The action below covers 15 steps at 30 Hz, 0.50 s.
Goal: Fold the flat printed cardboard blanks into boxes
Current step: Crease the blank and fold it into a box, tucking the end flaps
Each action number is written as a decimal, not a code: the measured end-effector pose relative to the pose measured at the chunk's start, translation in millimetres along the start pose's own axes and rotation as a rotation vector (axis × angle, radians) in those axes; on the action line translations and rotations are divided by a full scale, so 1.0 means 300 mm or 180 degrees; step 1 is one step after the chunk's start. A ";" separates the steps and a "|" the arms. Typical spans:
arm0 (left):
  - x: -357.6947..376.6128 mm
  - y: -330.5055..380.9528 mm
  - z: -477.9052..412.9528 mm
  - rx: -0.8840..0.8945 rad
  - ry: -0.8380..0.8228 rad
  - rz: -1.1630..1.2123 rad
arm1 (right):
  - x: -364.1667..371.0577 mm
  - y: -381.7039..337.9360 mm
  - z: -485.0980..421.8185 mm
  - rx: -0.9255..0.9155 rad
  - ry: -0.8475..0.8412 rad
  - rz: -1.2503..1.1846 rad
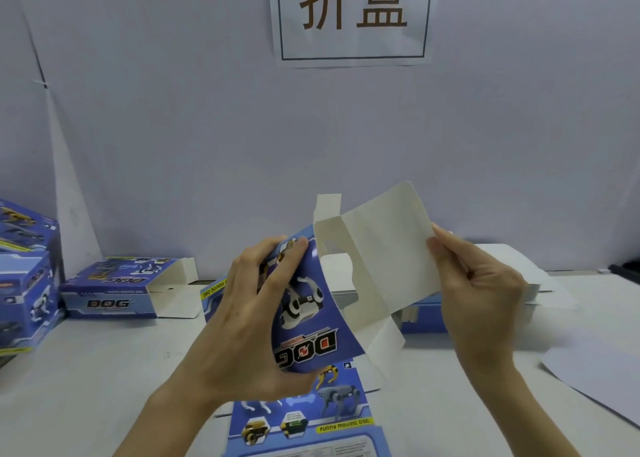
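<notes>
The person holds a blank (pixel 311 304) up over the table (pixel 104 370); the left hand (pixel 249 321) grips its bowed blue printed panel, fingers curled round the edge; the right hand (pixel 481 290) pinches the white inner flap; a flat blank (pixel 304 418) lies below; folded boxes (pixel 114 290) sit at left; a sign (pixel 353 17) hangs on the wall.

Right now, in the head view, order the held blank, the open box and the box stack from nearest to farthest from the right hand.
1. The held blank: pinched in the right hand.
2. The open box: lying left of centre.
3. The box stack: at the far left edge.
</notes>
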<state>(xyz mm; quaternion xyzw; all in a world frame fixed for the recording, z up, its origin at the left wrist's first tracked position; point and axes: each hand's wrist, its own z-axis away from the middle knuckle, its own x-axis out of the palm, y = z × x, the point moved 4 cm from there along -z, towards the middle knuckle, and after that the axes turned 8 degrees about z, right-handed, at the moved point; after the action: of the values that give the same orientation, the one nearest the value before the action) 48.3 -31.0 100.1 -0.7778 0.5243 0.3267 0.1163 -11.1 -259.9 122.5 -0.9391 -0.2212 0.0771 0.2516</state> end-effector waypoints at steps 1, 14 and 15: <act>0.003 -0.002 0.003 0.0045 0.0038 0.0045 | 0.004 0.002 0.002 0.0221 -0.0055 -0.0252; 0.017 0.006 0.009 0.0264 0.0223 -0.0051 | 0.078 0.010 0.005 0.2501 -0.1578 -0.2706; 0.019 0.009 0.007 0.0310 0.0260 -0.0078 | 0.076 0.017 0.006 0.2424 -0.1523 -0.2568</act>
<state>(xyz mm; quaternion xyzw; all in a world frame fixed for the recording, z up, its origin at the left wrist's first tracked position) 46.3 -35.3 95.2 -0.7902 0.5343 0.2672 0.1364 10.5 -252.7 117.6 -0.5815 -0.5672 0.2585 0.5228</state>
